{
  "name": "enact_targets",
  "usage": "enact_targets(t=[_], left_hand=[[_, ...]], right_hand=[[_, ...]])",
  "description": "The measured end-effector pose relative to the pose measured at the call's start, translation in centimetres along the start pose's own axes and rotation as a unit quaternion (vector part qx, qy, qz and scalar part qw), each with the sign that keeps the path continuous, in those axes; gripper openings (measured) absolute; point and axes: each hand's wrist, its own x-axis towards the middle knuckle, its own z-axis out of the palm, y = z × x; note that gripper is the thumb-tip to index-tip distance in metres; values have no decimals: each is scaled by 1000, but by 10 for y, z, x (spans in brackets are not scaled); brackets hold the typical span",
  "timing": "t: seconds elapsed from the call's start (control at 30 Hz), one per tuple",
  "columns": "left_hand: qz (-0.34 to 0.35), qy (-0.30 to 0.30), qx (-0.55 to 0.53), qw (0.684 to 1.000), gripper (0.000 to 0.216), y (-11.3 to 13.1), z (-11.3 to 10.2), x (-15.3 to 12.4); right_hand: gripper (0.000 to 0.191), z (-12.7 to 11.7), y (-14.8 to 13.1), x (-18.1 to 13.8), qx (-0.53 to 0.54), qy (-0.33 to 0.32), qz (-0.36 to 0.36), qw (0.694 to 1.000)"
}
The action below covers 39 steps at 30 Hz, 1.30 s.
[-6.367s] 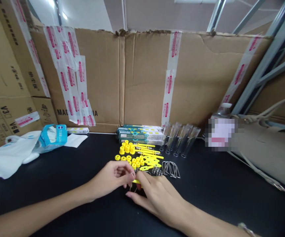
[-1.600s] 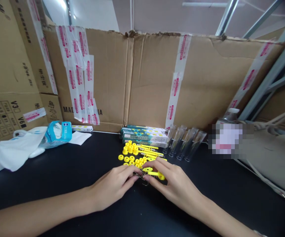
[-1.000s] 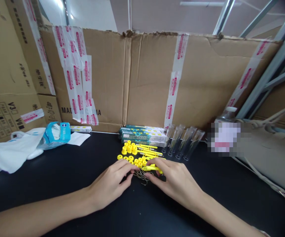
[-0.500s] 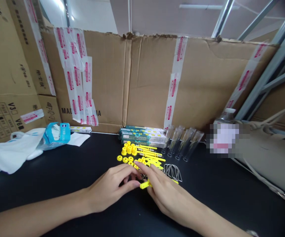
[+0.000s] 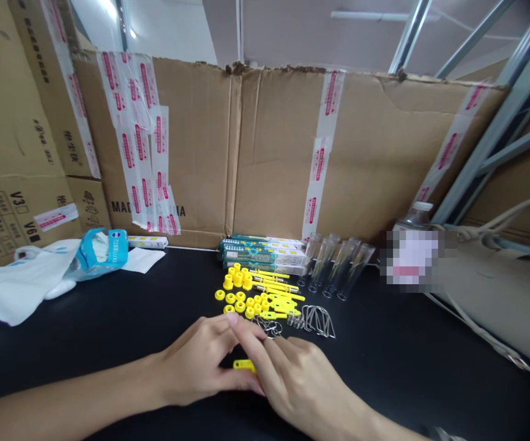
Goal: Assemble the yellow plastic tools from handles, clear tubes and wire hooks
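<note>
A narrow yellow plastic piece (image 5: 243, 365) with a small hole near its end lies between my hands, its right part hidden. My left hand (image 5: 198, 361) is closed about it, thumb below and fingers curled above. My right hand (image 5: 292, 380) covers the other end, with its index finger reaching across the left fingertips; its remaining fingers are largely concealed. Just beyond sit metal rings (image 5: 272, 329), small springs (image 5: 295, 321) and bent wire pieces (image 5: 319, 321). Behind them are flat yellow parts (image 5: 283, 303), yellow round caps (image 5: 240, 297), flanged yellow sleeves (image 5: 238, 278) and yellow rods (image 5: 276, 285).
Long printed boxes (image 5: 262, 252) stack against the cardboard wall (image 5: 274, 153). Clear tubes (image 5: 338, 269) stand to their right, near a bottle (image 5: 418, 214) and a beige bag (image 5: 499, 294). At left lie a blue tissue pack (image 5: 104, 254) and white plastic wrapping (image 5: 30, 275) on the black table (image 5: 375, 349).
Both hands have come nearer to me, the right one also moving left over the left fingers. The yellow piece travelled with them, and the rings and springs are now uncovered.
</note>
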Motion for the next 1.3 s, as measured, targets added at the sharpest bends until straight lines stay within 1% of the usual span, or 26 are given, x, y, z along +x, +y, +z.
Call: enact_targets(t=[0.1, 0.17, 0.2, 0.27, 0.37, 0.47, 0.53, 0.57, 0.63, 0.73, 0.77, 0.83, 0.93, 1.0, 1.07, 1.1, 1.17, 1.2, 1.27, 1.3], left_hand=[[22, 10, 0, 1000, 26, 1, 1, -1], [10, 9, -6, 1000, 18, -1, -1, -3], [-6, 13, -6, 1000, 17, -2, -3, -4], [-45, 29, 5, 999, 18, -10, -11, -5], [-86, 94, 24, 992, 20, -28, -27, -7], [-136, 117, 30, 983, 21, -47, -40, -9], [-176, 100, 25, 979, 25, -56, -45, -10], [-185, 92, 23, 978, 26, -59, -45, -11], [-193, 74, 22, 978, 26, -62, -44, -12], [-187, 56, 35, 980, 23, -63, -40, -13], [-183, 54, 42, 981, 24, -64, -39, -13], [-175, 59, 55, 981, 27, -64, -39, -12], [-167, 74, 70, 981, 36, -61, -42, -12], [-152, 80, 63, 983, 42, -53, -44, -13], [-124, 74, 31, 989, 50, -42, -42, -14], [-113, 61, 6, 992, 54, -35, -39, -14], [-101, 38, -48, 993, 59, -21, -31, -14], [-95, 42, -69, 992, 59, -14, -27, -14], [-123, 32, -90, 988, 48, -2, -18, -12], [-137, 41, -96, 985, 46, 2, -15, -10]], right_hand=[[59, 5, -1, 1, 15, 15, 47, 999], [50, 7, 0, 1, 29, 44, 68, 996], [46, 7, 1, 1, 36, 62, 78, 994], [46, 6, 2, 1, 40, 96, 100, 989], [43, 3, 6, 1, 31, 123, 134, 983], [37, 4, 11, -1, 32, 120, 164, 979], [36, 6, 15, -3, 41, 104, 184, 977], [34, 8, 16, -4, 52, 94, 193, 975], [28, 9, 16, -4, 89, 75, 208, 971], [16, 8, 15, -4, 147, 60, 215, 964], [17, 7, 15, -5, 162, 54, 211, 962], [27, 5, 14, -5, 189, 44, 200, 960], [49, 5, 15, -8, 217, 41, 185, 958], [56, 7, 15, -10, 234, 37, 172, 956], [59, 8, 15, -11, 251, 37, 162, 953], [60, 8, 14, -11, 256, 42, 161, 952], [62, 8, 14, -11, 256, 55, 162, 952], [62, 8, 13, -11, 257, 57, 160, 951], [64, 8, 13, -10, 265, 54, 149, 951], [64, 8, 13, -10, 271, 52, 143, 951]])
